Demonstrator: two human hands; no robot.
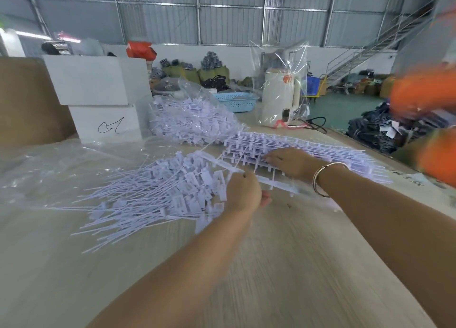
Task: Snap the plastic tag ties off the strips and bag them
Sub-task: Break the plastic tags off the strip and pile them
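The snapping step looked in hand: the left hand (243, 192) kept a closed grip on a strip (249, 173) near the surface's middle, beside the loose ties (158, 192). The right hand (287, 161) lay flat on the stacked strips (308, 150); next likely a twist to break the ties free.

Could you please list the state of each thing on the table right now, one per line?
Left hand: gripping a strip at its end.
Right hand: fingers flat on the stack of strips.
Loose ties: snapped off, piled on the table.
Clear bag: open, partly filled with ties.
Kettle: upright, wrapped in plastic.
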